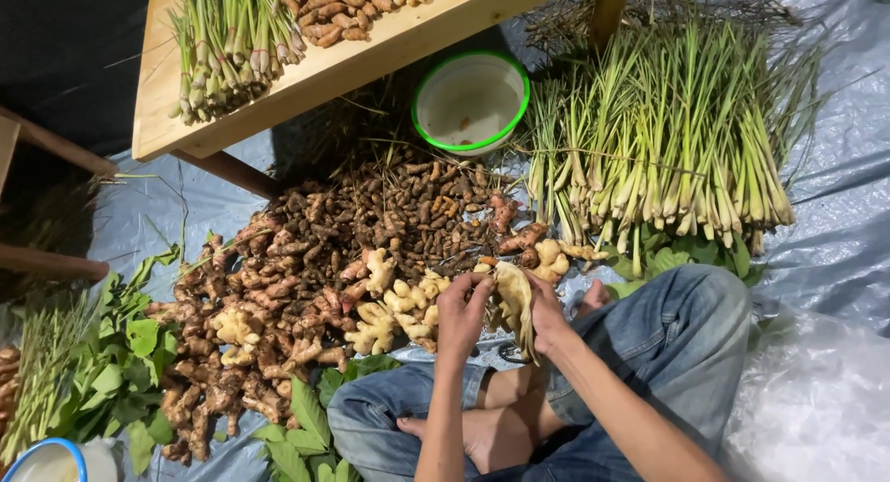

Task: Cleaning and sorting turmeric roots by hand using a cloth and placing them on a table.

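The pale ginger piece [513,297] stands roughly upright between both hands, right hand [547,315] gripping its side, left hand [461,310] seemingly pinching its top.

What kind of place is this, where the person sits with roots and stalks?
Probably a market stall or produce-sorting spot on the ground. A grey tarpaulin bears a heap of brown roots and lemongrass bundles; more lie on a low wooden bench. Both hands, left hand and right hand, hold a pale ginger piece.
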